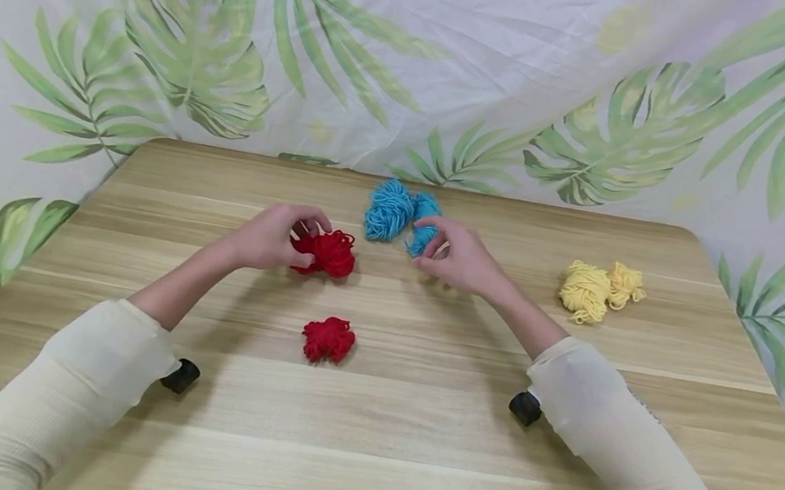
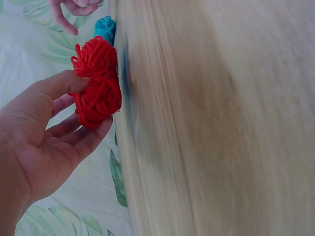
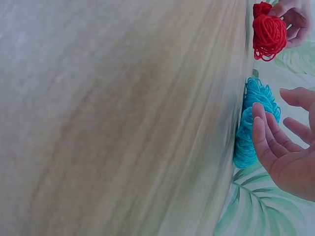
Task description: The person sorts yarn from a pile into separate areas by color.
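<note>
My left hand (image 1: pixel 274 237) pinches a two-lobed bundle of red yarn (image 1: pixel 335 254) between thumb and fingers. In the left wrist view, the thumb presses one side of that red yarn (image 2: pixel 98 101) and the fingertips lie against the other. My right hand (image 1: pixel 460 257) is beside the blue yarn (image 1: pixel 389 210), thumb and fingers spread apart with nothing gripped. From the right wrist, its fingertips overlap the near part of the blue yarn (image 3: pixel 246 140); whether they touch it I cannot tell. A smaller clump of red yarn (image 1: pixel 328 340) lies nearer me on the wooden table (image 1: pixel 334 483).
Two joined lumps of yellow yarn (image 1: pixel 585 292) lie on the right side of the table. Behind the table's far edge hangs a white cloth (image 1: pixel 505 46) printed with green leaves. A black piece (image 1: pixel 525 408) shows under each sleeve cuff.
</note>
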`<state>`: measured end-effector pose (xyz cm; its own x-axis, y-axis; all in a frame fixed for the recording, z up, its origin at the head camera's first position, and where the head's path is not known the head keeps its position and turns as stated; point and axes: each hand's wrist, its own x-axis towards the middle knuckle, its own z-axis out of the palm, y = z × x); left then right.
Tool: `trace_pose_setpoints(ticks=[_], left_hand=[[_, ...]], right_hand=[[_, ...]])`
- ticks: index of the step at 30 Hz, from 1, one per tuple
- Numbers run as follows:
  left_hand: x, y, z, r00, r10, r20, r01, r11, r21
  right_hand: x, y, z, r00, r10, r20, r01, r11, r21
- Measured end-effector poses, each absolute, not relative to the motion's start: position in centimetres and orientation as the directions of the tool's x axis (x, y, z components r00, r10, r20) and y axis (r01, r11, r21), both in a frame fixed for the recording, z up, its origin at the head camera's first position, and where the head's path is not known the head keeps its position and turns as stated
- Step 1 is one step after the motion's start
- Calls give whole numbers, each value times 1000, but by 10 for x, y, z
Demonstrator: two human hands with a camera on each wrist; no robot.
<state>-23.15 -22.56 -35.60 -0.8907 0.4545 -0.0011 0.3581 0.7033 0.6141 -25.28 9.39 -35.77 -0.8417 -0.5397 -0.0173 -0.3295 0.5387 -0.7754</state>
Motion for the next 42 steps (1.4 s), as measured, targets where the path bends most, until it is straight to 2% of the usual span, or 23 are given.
trace_pose_setpoints(ticks=[23, 42], left_hand=[[-223, -254, -348, -916, 397, 54, 340, 702, 626], [-214, -284, -346, -948, 317, 26, 260, 724, 639]], right_hand=[[-246, 90, -356, -819, -573, 1, -366, 521, -772], [-243, 82, -358, -785, -619, 17, -408, 496, -766]])
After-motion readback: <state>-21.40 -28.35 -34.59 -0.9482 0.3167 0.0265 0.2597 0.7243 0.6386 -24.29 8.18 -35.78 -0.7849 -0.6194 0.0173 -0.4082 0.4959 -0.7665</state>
